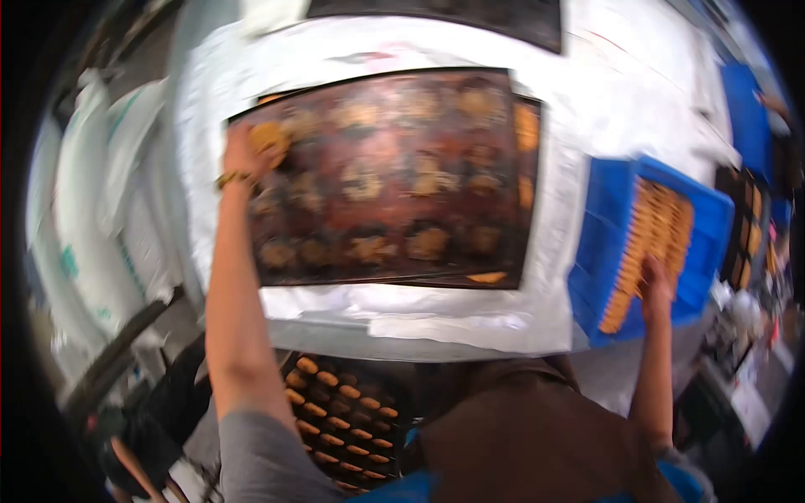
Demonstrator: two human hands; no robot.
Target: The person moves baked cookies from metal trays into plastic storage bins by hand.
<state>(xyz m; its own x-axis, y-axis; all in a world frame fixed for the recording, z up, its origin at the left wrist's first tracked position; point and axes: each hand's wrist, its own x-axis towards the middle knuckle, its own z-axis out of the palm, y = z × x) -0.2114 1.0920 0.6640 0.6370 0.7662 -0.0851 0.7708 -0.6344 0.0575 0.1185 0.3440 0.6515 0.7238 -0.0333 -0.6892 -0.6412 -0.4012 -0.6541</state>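
A dark, stained baking tray [386, 180] lies on the white-covered table, on top of another tray whose edge shows at the right with some biscuits. At the tray's upper left corner my left hand [247, 155], with a bracelet at the wrist, is closed on a round golden biscuit [270, 142]. To the right, a blue crate [608, 197] holds rows of stacked biscuits [654, 222]. My right hand [656, 281] is inside the crate against the lower part of the rows; its fingers are blurred and partly hidden.
Another dark tray [453, 12] lies at the table's far edge. Below the near edge stands a tray of small oblong biscuits [344, 419]. White sacks [84, 210] are at the left. Farther right are more trays and a blue container [746, 117]. Part of another person shows at the lower left.
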